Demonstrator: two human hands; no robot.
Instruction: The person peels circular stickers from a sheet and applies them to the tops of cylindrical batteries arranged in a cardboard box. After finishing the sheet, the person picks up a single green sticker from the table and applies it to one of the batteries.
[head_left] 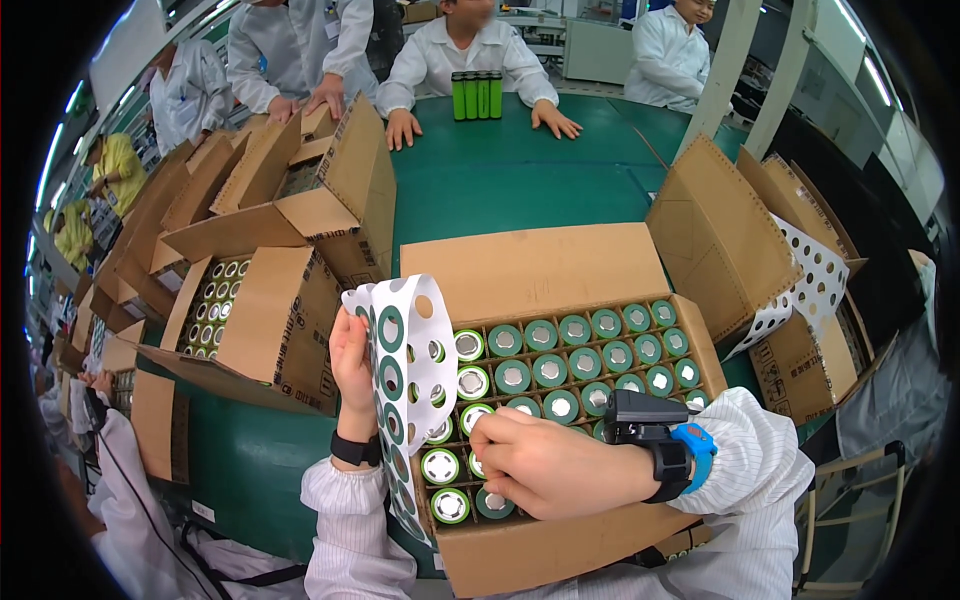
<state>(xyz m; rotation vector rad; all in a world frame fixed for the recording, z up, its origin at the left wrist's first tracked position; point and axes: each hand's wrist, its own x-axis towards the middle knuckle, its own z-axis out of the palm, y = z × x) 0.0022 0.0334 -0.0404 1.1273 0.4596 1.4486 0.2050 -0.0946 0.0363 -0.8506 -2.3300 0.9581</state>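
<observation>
From where I sit, the writing is dark print on the left carton (285, 320), on the wall facing the table (520, 170), and more on the right carton (790, 370); both run slanted and small in my view. A pale tag (203, 511) lies at the near left, its print too small for me.

The box (570, 548) stands in front of me at the near middle, flaps spread, its inside split by cardboard dividers. The cells (513, 376) stand upright in rows, one to a slot. Toward the right their silver ends sit inside broad green rings; most along the left edge show white tops with a thin bright-green rim. The sheet (412, 365) rises over the box's left edge, white and bent, with round holes and a column of green rings.

My left hand (351, 365) is at the sheet's left side, grasping it near its upper edge. My right hand (560, 462) reaches across from the right, fingers curled and tips down at the left-hand cells; I can't tell whether anything is pinched there.

At the far side, a green pack (477, 97) stands between a co-worker's hands, which rest on the table.
</observation>
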